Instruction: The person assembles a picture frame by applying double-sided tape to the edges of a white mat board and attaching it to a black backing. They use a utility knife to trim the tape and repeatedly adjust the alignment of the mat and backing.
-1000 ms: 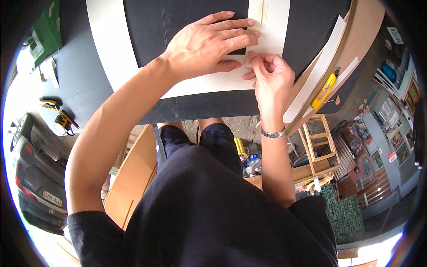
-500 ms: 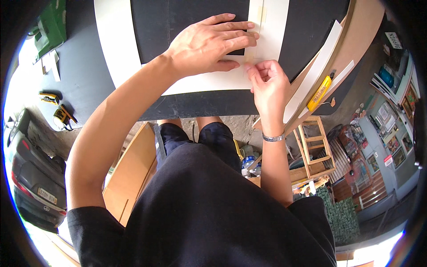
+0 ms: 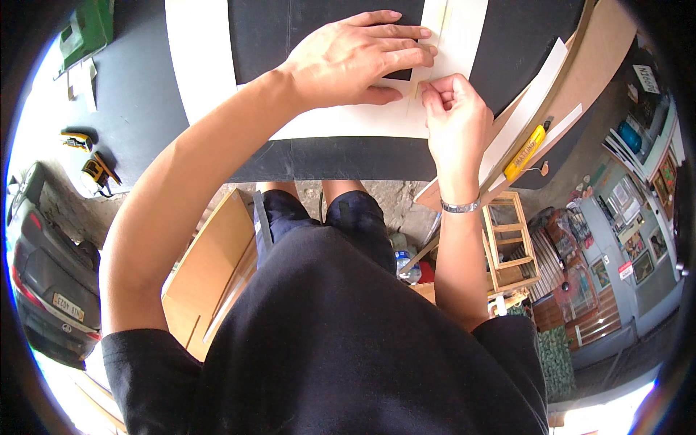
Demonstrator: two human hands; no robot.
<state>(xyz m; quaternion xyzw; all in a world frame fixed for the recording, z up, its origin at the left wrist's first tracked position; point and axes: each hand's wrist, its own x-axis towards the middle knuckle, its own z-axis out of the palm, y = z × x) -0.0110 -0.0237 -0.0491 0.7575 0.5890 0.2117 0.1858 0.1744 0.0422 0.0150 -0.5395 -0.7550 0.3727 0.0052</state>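
Observation:
A white card frame [image 3: 341, 125] with a rectangular opening lies on the black tabletop [image 3: 312, 158]. My left hand [image 3: 348, 61] rests flat across its lower right inner corner, fingers spread and pointing right. A narrow strip of pale yellow tape [image 3: 415, 93] shows on the card at that corner, partly covered by my fingers. Just to the right, my right hand [image 3: 455, 109] is closed in a pinch at the tape's edge, thumb against the curled forefinger. A metal-band watch [image 3: 460, 207] circles my right wrist.
At the right, a yellow cutter [image 3: 525, 153] lies on long boards beside white card strips [image 3: 525, 109]. Two yellow-and-black tape measures [image 3: 94, 172] sit at the table's left edge. A green object [image 3: 85, 32] stands at the far left. Wooden frames [image 3: 507, 239] are stacked below the table.
The whole view has shifted slightly, so the table appears higher and further right. My right hand has moved a little right along the corner, its fingers curled tighter. My left hand stays flat.

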